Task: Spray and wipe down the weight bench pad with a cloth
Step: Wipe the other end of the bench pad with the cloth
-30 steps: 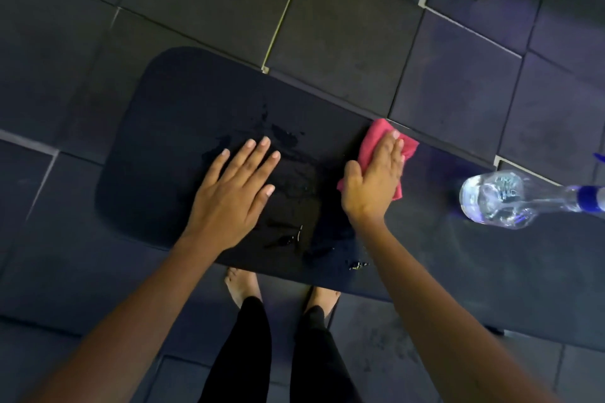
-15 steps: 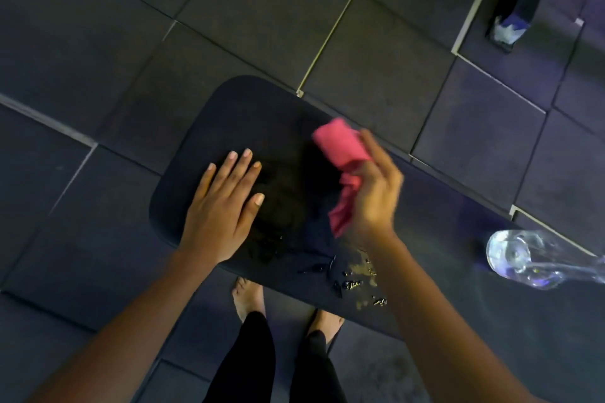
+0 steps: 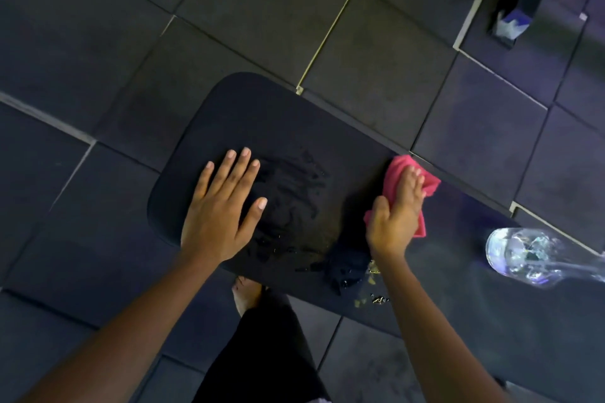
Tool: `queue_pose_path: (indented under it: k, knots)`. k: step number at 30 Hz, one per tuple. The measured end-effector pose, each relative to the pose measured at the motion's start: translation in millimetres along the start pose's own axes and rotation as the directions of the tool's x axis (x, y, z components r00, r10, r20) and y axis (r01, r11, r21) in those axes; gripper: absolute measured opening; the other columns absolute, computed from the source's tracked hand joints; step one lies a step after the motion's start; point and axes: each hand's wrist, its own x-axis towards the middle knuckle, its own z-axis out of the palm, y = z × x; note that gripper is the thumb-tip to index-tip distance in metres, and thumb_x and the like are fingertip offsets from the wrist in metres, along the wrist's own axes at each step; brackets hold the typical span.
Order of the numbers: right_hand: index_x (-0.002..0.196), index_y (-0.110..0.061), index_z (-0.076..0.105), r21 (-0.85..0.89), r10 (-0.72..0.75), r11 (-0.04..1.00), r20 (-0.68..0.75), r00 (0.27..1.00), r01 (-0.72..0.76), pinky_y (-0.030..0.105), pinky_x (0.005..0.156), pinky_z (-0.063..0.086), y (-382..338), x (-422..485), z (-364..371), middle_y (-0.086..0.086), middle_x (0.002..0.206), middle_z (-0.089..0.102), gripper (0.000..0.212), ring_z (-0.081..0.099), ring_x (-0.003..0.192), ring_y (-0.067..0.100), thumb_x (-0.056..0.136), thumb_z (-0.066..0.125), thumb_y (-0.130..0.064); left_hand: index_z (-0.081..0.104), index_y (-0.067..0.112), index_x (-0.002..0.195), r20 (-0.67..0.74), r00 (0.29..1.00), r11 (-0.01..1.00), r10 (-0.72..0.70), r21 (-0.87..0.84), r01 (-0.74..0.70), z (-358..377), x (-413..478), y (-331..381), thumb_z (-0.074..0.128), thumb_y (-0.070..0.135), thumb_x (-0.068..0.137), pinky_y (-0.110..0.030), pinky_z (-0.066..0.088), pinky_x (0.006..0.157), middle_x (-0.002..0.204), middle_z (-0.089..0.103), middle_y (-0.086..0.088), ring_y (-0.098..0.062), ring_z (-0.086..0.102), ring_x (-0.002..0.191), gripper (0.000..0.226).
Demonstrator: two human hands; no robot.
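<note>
The clear plastic bottle (image 3: pixel 530 258) lay on its side on the bench pad (image 3: pixel 262 114), far to the right, its rounded base turned toward the hands and its neck cut off by the frame edge. Light glinted through it, but how much liquid it held could not be told, and any label on it was out of view. The pad itself was a dark, round-cornered slab stretching from the centre out toward the lower right, above a floor of dark rubber tiles (image 3: pixel 262 10). The left hand (image 3: pixel 222 209) rested flat on the pad near its rounded end, fingers straight and slightly spread, holding nothing. Wet streaks (image 3: pixel 291 186) shone on the surface just beside its fingertips. The right hand (image 3: pixel 397 213) pressed the pink cloth (image 3: pixel 396 167) down at the pad's far edge, fingers laid fairly straight over the bunched fabric, thumb out to the side. Small yellowish flecks (image 3: pixel 373 268) sat by the near edge below that wrist. A bare foot (image 3: pixel 247 294) and a black trouser leg (image 3: pixel 268 353) showed beneath the pad. At the top right stood dark equipment with a blue-and-white piece (image 3: pixel 512 24), too blurred to read.
</note>
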Motion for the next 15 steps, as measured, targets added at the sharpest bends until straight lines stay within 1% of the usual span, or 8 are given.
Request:
queue_pose_path:
  k: [7, 9, 10, 11, 12, 13, 14, 15]
  knots:
    - [0.149, 0.001, 0.025, 0.037, -0.242, 0.97, 0.254, 0.936, 0.241, 0.035, 0.122, -0.001, -54.1, -13.1, 42.2, 0.018, 0.158, 0.02, 0.084, 0.009, 0.149, 0.029, 0.069, 0.046, -0.01, 0.028, 0.013, 0.15, -0.002, 1.0, 1.0, 0.003, -0.016, -0.003, -1.4, 0.9, 0.9, 0.025, 0.045, 0.099, -0.047, 0.012, 0.12, 0.16, 0.02, -0.004, -0.02, 0.012, 0.149, 0.06]
    - [0.149, 0.0, 0.028, 0.107, -0.3, 0.954, 0.339, 0.892, 0.28, 0.04, 0.123, 0.003, -57.3, -13.9, 44.9, 0.017, 0.158, 0.022, 0.08, 0.011, 0.149, 0.024, 0.071, 0.045, -0.007, 0.028, 0.014, 0.15, -0.007, 1.0, 1.0, 0.002, -0.017, -0.002, -2.6, 0.4, 0.6, 0.026, 0.044, 0.099, -0.047, 0.013, 0.12, 0.159, 0.021, -0.004, -0.02, 0.013, 0.149, 0.059]
    - [0.148, -0.002, 0.031, 0.176, -0.307, 0.95, 0.369, 0.878, 0.258, 0.044, 0.123, 0.012, -58.1, -12.8, 41.5, 0.015, 0.156, 0.028, 0.076, 0.017, 0.147, 0.019, 0.073, 0.043, -0.004, 0.028, 0.014, 0.15, -0.007, 1.0, 1.0, -0.002, -0.02, 0.002, -3.4, 0.3, 1.0, 0.026, 0.043, 0.099, -0.047, 0.013, 0.12, 0.159, 0.022, -0.004, -0.02, 0.014, 0.149, 0.059]
    - [0.147, -0.005, 0.036, 0.268, -0.282, 0.945, 0.38, 0.881, 0.187, 0.045, 0.117, 0.031, -60.0, -9.9, 35.8, 0.014, 0.149, 0.039, 0.071, 0.034, 0.14, 0.013, 0.076, 0.04, -0.002, 0.028, 0.014, 0.15, -0.002, 1.0, 1.0, -0.009, -0.021, 0.009, -4.6, 0.2, 1.3, 0.026, 0.043, 0.099, -0.047, 0.013, 0.12, 0.159, 0.021, -0.004, -0.02, 0.014, 0.149, 0.059]
    - [0.145, -0.011, 0.041, 0.353, -0.218, 0.932, 0.379, 0.899, 0.078, 0.04, 0.096, 0.052, -62.8, -7.8, 28.8, 0.015, 0.133, 0.053, 0.066, 0.057, 0.116, 0.007, 0.08, 0.037, -0.001, 0.028, 0.014, 0.15, 0.006, 1.0, 1.0, -0.016, -0.019, 0.016, -5.8, 0.4, 1.4, 0.026, 0.044, 0.099, -0.047, 0.014, 0.12, 0.159, 0.021, -0.004, -0.02, 0.013, 0.149, 0.059]
    - [0.142, -0.022, 0.045, 0.423, -0.135, 0.905, 0.359, 0.924, -0.032, 0.031, 0.064, 0.058, -65.0, -5.1, 23.0, 0.018, 0.109, 0.06, 0.064, 0.067, 0.077, 0.008, 0.083, 0.034, 0.001, 0.028, 0.014, 0.15, 0.015, 1.0, 1.0, -0.019, -0.016, 0.019, -6.6, 0.9, 1.2, 0.026, 0.044, 0.099, -0.047, 0.014, 0.12, 0.159, 0.021, -0.003, -0.019, 0.013, 0.149, 0.059]
    - [0.138, -0.032, 0.046, 0.464, -0.051, 0.88, 0.307, 0.95, -0.103, 0.025, 0.043, 0.049, -65.1, -0.8, 19.3, 0.019, 0.089, 0.059, 0.064, 0.057, 0.05, 0.011, 0.086, 0.032, 0.002, 0.028, 0.015, 0.15, 0.024, 1.0, 1.0, -0.017, -0.018, 0.018, -6.9, 1.3, 0.9, 0.026, 0.044, 0.099, -0.047, 0.015, 0.119, 0.16, 0.021, -0.003, -0.019, 0.013, 0.149, 0.059]
    - [0.135, -0.04, 0.046, 0.494, 0.046, 0.854, 0.244, 0.969, -0.164, 0.022, 0.036, 0.041, -62.0, 4.4, 16.7, 0.019, 0.081, 0.056, 0.065, 0.048, 0.04, 0.013, 0.087, 0.031, 0.002, 0.028, 0.015, 0.15, 0.032, 0.999, 0.999, -0.016, -0.028, 0.017, -7.3, 1.7, 0.4, 0.026, 0.045, 0.099, -0.047, 0.015, 0.119, 0.159, 0.021, -0.002, -0.019, 0.013, 0.149, 0.059]
